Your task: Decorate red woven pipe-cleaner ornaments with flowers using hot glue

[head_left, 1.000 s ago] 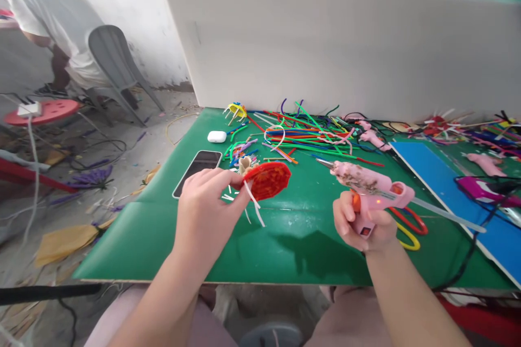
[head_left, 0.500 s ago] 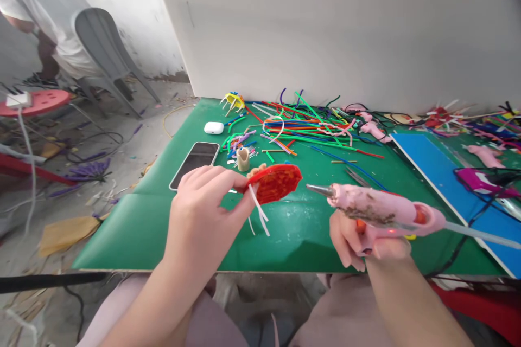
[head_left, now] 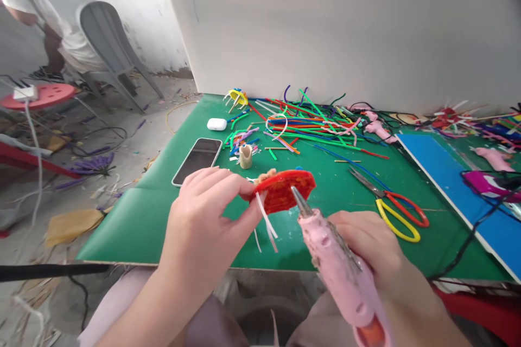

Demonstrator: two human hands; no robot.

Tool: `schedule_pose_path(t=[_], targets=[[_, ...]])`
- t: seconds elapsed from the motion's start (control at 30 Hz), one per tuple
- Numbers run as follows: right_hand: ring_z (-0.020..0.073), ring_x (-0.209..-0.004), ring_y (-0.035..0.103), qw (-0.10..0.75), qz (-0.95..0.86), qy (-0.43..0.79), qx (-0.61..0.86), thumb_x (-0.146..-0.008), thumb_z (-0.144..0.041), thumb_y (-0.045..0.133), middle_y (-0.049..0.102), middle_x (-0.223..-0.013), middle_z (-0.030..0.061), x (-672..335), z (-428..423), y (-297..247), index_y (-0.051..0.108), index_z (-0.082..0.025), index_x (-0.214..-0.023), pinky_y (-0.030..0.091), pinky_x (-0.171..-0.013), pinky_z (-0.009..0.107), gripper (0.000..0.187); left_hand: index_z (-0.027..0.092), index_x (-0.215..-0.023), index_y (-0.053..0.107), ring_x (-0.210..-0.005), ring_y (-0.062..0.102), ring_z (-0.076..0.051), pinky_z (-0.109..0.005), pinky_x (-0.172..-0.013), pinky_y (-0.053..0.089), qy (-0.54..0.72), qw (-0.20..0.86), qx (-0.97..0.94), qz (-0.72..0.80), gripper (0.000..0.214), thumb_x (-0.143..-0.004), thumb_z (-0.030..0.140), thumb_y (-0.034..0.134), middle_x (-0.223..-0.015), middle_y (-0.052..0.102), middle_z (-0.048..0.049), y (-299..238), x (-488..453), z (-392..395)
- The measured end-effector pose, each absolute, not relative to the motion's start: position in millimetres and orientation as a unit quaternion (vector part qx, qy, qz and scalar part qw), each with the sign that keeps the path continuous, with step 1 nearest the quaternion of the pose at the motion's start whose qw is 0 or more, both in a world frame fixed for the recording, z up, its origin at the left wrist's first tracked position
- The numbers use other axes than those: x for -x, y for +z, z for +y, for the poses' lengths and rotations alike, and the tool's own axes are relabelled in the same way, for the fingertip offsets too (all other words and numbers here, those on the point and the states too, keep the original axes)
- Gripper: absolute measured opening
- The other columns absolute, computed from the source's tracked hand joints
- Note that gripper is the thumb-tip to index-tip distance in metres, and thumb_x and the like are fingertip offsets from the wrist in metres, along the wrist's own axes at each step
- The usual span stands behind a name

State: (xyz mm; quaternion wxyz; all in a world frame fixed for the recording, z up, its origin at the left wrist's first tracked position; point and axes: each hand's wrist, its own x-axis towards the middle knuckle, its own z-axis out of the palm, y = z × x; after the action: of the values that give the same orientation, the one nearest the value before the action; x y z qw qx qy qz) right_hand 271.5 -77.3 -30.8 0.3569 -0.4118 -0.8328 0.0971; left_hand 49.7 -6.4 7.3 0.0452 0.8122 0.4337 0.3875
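Observation:
My left hand (head_left: pixel 205 211) pinches the edge of a red woven disc (head_left: pixel 285 188) and holds it above the green table (head_left: pixel 134 222). White strips hang from the disc. My right hand (head_left: pixel 376 252) grips a pink glue gun (head_left: pixel 340 268), dirty with old glue. Its metal nozzle touches the lower middle of the red disc. Both hands hover over the table's near edge.
A phone (head_left: pixel 197 160), a white earbud case (head_left: pixel 216 123) and a small beige tube (head_left: pixel 245 155) lie on the left. Colourful pipe cleaners (head_left: pixel 309 127) are piled at the back, and red-and-yellow scissors (head_left: pixel 391 209) lie on the right. A person (head_left: pixel 44 16) sits by a grey chair (head_left: pixel 108 43).
My right hand swung the glue gun from pointing left, off to the right, round to aim forward, and brought its nozzle onto the red disc. The scissors are now uncovered.

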Motion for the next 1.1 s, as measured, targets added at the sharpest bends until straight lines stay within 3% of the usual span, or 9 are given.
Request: schedule_pose_path(t=[0.33,1.1], targets=[[0.0157,-0.061,0.051,0.316,-0.856,0.055,0.405,-0.082,-0.024,0.045,0.057,-0.072,0.0056,-273.4,-71.0,-33.0,0.052,-0.016,-0.086,0.035,-0.053,0.028,0.012,0.020,-0.065,0.052,-0.065,0.049,-0.011,-0.027,-0.072,0.041,0.378,0.065,-0.817,0.431,0.011,-0.075,0.018,0.056,-0.063,0.054,0.0039,10.8,-48.9,-9.3],[0.0135,-0.055,0.043,0.309,-0.854,0.030,0.418,-0.084,-0.024,0.042,0.052,-0.065,0.0029,-270.8,-71.0,-34.4,0.050,-0.017,-0.077,0.028,-0.050,0.027,0.012,0.021,-0.065,0.052,-0.061,0.048,-0.011,-0.028,-0.071,0.042,0.381,0.069,-0.823,0.416,0.011,-0.075,0.017,0.052,-0.061,0.055,0.0039,11.0,-48.8,-10.0]])
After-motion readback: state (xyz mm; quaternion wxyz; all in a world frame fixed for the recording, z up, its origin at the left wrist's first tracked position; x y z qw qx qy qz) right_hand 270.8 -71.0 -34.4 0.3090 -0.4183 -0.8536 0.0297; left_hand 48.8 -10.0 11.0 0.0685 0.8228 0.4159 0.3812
